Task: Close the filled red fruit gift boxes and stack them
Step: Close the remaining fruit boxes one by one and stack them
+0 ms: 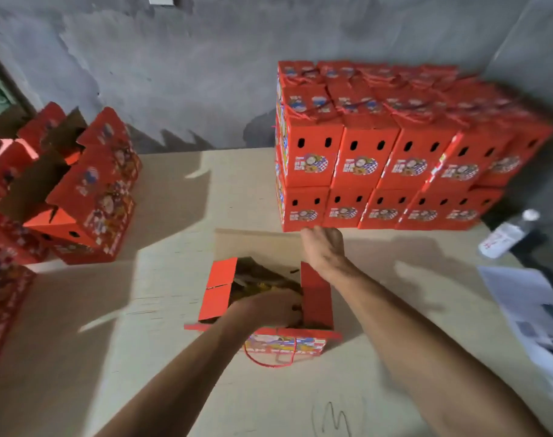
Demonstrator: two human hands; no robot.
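Cardboard-covered work surface [174, 216] across whole view, grey wall behind. Big stack of closed red gift boxes [388, 146] far right, two tiers visible, rope handles on top, front row lined up flush. Cluster of open red boxes [79, 197] far left, flaps up, not yet closed, well apart from stack. Printed paper sheets [533, 313] at right edge; clear plastic bottle [505, 234] lying just beyond them. Centre near: the open red gift box [268, 310] in hand, filled with dark and yellowish contents, too blurred to name. Left side flap [218, 288] up and split in two panels, right side flap [316, 294] standing upright, far brown flap [259, 247] laid back flat, near printed flap [284, 342] with red rope handle [268, 357] hanging toward the person. Left hand [268, 307] down inside box mouth, fingers curled over contents or the inner edge; whether gripping anything, cannot tell. Right hand [324, 244] out past box toward foot of stack, fingers loose, holding nothing, motion-blurred. Judged step: settling contents before closing. To do well: press fruit below rim so nothing bulges, pull left hand clear, fold side flaps in first, then bring far and near flaps together so handle halves meet. Keep rope out of seam. Risk: flap creasing on proud contents. Then lift by base, seat square on stack.
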